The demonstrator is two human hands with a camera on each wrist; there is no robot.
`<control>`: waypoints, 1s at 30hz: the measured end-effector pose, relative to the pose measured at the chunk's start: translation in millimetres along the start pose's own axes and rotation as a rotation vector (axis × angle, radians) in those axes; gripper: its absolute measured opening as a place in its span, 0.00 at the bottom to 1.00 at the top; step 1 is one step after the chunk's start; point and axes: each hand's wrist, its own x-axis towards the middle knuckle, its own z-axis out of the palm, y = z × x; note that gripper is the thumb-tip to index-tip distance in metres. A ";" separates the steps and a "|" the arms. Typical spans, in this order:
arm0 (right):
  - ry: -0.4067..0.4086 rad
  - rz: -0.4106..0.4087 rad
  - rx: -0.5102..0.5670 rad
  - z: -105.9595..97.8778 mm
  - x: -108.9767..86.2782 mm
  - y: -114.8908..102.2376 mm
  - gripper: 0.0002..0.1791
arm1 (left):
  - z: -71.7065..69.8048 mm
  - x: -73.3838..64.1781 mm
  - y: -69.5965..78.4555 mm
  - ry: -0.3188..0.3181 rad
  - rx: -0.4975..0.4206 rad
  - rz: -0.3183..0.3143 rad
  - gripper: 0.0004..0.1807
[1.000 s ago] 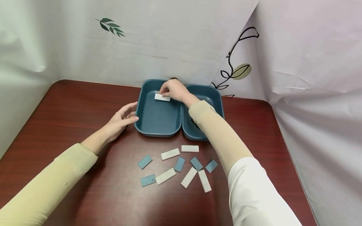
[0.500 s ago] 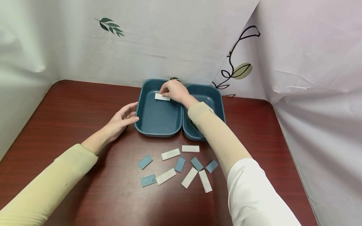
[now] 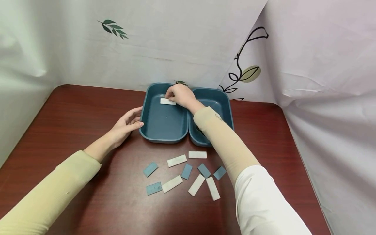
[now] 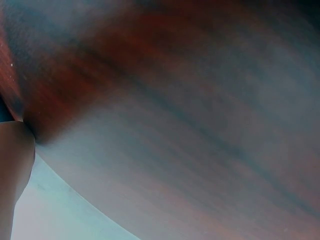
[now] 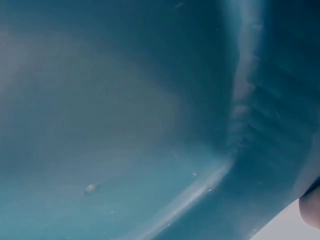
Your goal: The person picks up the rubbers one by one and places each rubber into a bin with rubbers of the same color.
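Observation:
In the head view my right hand (image 3: 182,95) reaches into the left blue tray (image 3: 165,141), its thumb and fingers pinching a white rectangular block (image 3: 166,101) near the far end of the tray floor. The block's right part is partly covered by the fingers. My left hand (image 3: 124,126) rests against the tray's left wall, thumb by the rim and the other fingers along the outside. Only a bit of that hand (image 4: 15,165) shows in the left wrist view. The right wrist view is filled by blue tray wall and floor (image 5: 125,115).
A second blue tray (image 3: 201,143) adjoins on the right, partly under my right forearm. Several white blocks (image 3: 177,161) and several shorter blue blocks (image 3: 150,169) lie scattered on the dark red table (image 3: 123,202) in front. A white patterned curtain (image 3: 141,49) hangs behind the table.

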 end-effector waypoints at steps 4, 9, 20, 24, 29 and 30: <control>0.009 0.010 -0.009 0.3 0.9 -0.6 0.10 | -0.4 0.2 0.6 0.001 0.000 0.001 0.35; 0.014 0.011 -0.009 1.6 1.5 -0.2 0.11 | -0.6 -0.2 0.7 0.004 -0.006 0.006 0.35; 0.030 0.020 0.030 2.5 0.1 2.3 0.12 | 1.8 -1.5 0.7 0.007 -0.004 -0.013 0.35; 0.036 0.010 0.081 0.2 -0.6 2.4 0.12 | 1.9 -1.1 0.3 0.010 0.002 -0.016 0.35; 0.042 -0.017 0.159 -6.3 -0.7 2.2 0.12 | 1.2 -1.0 0.8 0.012 0.006 -0.012 0.34; 0.045 -0.023 0.174 -8.0 -0.6 2.3 0.12 | 0.8 -1.1 1.1 0.012 0.007 -0.012 0.34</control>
